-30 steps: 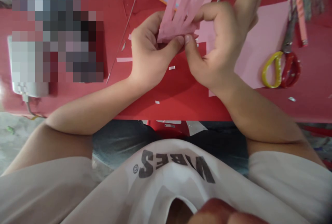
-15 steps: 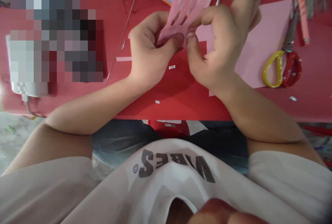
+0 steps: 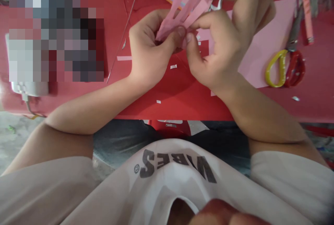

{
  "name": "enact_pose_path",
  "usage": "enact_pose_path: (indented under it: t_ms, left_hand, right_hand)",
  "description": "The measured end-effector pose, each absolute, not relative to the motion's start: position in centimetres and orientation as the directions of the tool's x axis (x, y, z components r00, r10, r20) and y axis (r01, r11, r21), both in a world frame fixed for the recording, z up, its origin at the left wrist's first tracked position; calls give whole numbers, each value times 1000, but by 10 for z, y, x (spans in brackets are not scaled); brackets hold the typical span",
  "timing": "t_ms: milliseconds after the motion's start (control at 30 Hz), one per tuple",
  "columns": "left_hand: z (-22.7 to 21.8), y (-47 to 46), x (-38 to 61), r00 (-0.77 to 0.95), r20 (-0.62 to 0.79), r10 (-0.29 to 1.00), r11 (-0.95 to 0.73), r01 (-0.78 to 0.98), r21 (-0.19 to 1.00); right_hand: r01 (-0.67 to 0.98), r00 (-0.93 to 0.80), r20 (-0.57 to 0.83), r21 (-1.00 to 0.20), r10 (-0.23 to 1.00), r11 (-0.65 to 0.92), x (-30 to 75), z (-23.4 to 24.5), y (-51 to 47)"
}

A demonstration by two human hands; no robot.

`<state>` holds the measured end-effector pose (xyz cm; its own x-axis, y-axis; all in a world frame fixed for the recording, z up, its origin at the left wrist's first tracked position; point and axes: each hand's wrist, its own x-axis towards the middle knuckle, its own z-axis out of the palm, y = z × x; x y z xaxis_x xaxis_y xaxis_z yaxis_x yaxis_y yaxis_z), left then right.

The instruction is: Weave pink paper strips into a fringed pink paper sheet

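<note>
Over a red table, my left hand and my right hand pinch the same piece of pink paper cut into strips. The strips fan upward and to the right from the pinched base. My left thumb presses the base from the left, with the fingers curled behind it. My right thumb and forefinger grip it from the right. The paper's lower end is hidden between my fingers.
Scissors with a yellow and a red handle lie at the right on a pink sheet. A thin stick lies left of my hands. Small white paper scraps dot the table. A white device sits at the left edge.
The pink strips have shifted and fanned out more to the upper right. My right hand has risen slightly; both hands keep their pinch on the paper's base.
</note>
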<state>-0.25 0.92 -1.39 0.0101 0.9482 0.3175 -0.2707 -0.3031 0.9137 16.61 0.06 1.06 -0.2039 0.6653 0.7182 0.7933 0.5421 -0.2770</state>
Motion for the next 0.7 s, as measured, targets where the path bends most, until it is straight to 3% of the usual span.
enact_pose_path:
  t_ms: [133,300,433,567,700]
  left_hand:
    - [-17,12,-3,-35,360,932,-356,-262,897]
    - [-19,20,-10,-80,451,889,-458,-158,875]
    - [-21,21,-13,-60,478,876,-482,-134,866]
    - [-24,20,-9,-96,416,904,-427,-225,876]
    - [-25,20,-6,-63,450,891,-450,-263,853]
  right_hand:
    - [779,-219,716,-281,663,561,169,12,1]
    - [623,-30,697,-548,716,559,166,8,7]
    - [441,-22,533,-754,846,487,160,1,12]
    - [376,-65,511,-783,857,496,157,-5,13]
    - [376,-44,536,-773,843,511,155,-7,13]
